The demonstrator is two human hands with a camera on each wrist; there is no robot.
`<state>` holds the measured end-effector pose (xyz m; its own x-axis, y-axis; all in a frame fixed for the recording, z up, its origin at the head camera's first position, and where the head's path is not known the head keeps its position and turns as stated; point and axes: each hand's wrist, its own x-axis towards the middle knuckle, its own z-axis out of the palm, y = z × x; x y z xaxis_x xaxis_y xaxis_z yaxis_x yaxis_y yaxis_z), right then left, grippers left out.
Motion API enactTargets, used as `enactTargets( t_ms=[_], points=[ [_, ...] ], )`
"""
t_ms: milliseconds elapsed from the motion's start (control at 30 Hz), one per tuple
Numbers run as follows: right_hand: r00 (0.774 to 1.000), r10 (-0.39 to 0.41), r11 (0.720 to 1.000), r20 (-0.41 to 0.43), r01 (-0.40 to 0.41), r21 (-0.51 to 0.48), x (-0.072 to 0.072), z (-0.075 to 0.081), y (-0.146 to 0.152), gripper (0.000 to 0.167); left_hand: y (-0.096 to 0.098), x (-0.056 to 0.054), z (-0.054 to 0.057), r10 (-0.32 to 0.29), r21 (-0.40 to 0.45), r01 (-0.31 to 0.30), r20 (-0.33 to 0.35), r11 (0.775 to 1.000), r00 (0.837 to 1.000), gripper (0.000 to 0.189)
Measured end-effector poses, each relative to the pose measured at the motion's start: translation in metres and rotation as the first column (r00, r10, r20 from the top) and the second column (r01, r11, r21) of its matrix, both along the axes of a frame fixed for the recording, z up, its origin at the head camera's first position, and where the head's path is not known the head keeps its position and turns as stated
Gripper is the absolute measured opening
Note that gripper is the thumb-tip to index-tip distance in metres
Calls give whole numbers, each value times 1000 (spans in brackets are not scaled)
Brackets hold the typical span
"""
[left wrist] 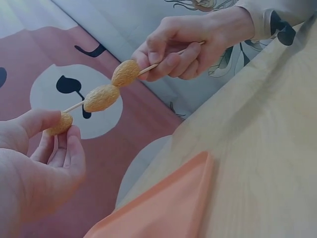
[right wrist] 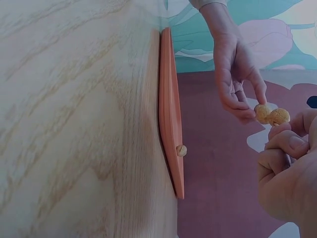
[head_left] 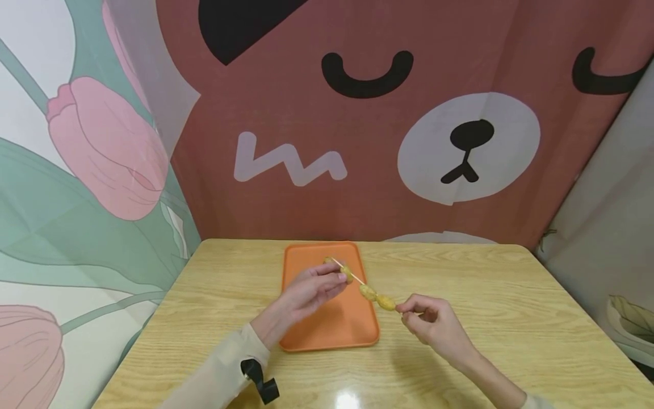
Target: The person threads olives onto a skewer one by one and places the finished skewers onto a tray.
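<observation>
Above the table, my right hand [head_left: 435, 328] grips the lower end of a thin wooden skewer [left wrist: 75, 106]. Two golden-brown oval food balls, a lower one [left wrist: 126, 73] and an upper one [left wrist: 101, 97], sit touching on the stick beside its fingers. Thumb and fingertips of my left hand [head_left: 313, 291] pinch a third food ball [left wrist: 60, 124] farther up, a short stretch of bare stick below it. In the head view the skewer's thin end shows past that ball. One more food ball [right wrist: 182, 150] appears at the orange tray [right wrist: 171, 109], partly hidden by the left hand in the head view.
The orange tray [head_left: 332, 339] lies on the wooden table [head_left: 490, 307] below the left hand. Printed cloth with a bear face [head_left: 368, 210] hangs behind the table, flowered cloth [head_left: 30, 244] at the left. A black strap [head_left: 260, 380] hangs from the left sleeve.
</observation>
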<state>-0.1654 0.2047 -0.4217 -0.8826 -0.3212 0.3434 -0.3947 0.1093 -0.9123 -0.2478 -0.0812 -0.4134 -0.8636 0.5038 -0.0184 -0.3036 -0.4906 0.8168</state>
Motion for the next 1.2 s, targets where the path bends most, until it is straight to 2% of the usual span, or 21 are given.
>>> enactTargets(
  t_ms=[333,467,700,900,1000,1100,1200],
  points=[
    [999,46,998,20,-45,-36,-2,-6,-2,18,7,5,-5,-12,-41,12,0,999,1000,22],
    [999,27,999,41,-26,-24,-2,-9,-2,16,8,6,-6,-10,-69,10,5,998,1000,25],
    [997,-31,1000,67,30,7,-3,-7,-3,15,6,4,-2,-9,-155,0,-55,988,998,35],
    [994,-93,995,65,92,27,-5,-5,-4,14,-6,-10,-7,-24,-183,12,-66,983,998,42],
    [989,-132,991,60,131,23,-7,-5,0,13,-15,-22,-10,-4,-231,-15,-82,973,997,43],
    [984,-173,985,44,172,19,-9,-4,6,12,-24,-39,-12,22,-338,-68,-139,939,990,40],
    [979,-202,979,25,202,19,-12,-3,13,11,-32,-58,-14,53,-449,-140,-200,882,978,34]
  ],
)
